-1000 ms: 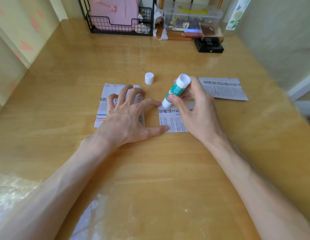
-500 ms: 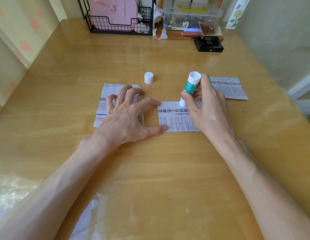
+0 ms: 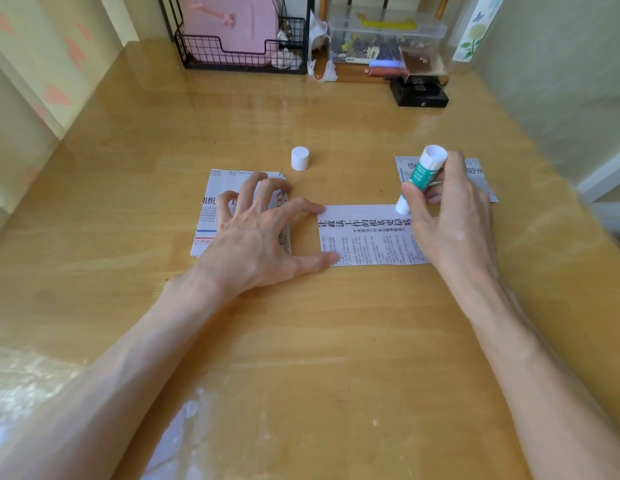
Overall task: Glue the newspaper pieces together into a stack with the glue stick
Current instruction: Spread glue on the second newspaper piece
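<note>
Closest to the person, both bare forearms reach out over a shiny wooden table [image 3: 301, 358], and some crinkly plastic film [image 3: 21, 386] lies on it at the near left, well short of the middle newspaper piece [image 3: 364, 240].

That middle newspaper piece lies flat with its printed side up, roughly centre of the table, and everything's happening around it. The left hand [image 3: 253, 237] is spread wide and isn't gripping anything. Its thumb tip presses the piece's near-left corner and its index tip presses the far-left corner. The other fingers arch over onto the left newspaper piece [image 3: 209, 216], which lies just left of the middle one with a strip of bare wood between.

The right hand [image 3: 454, 220] covers the right end of the middle piece, with its fingers and thumb wrapped round the glue stick [image 3: 422, 174]. The stick is tilted. Its lower white end touches the middle piece's far edge near the right end, and its open top leans away and to the right.

Just past the far-right corner of the middle piece lies the right newspaper piece [image 3: 483, 183], partly hidden by that hand. A little white cap [image 3: 299, 158] stands upright beyond the far-left corner, not touching any paper.

Way beyond all that, at the table's back edge, there's a black wire basket [image 3: 232, 57] holding something pink, a clear plastic box [image 3: 388, 32] of odds and ends, and a small black box [image 3: 419, 95].
</note>
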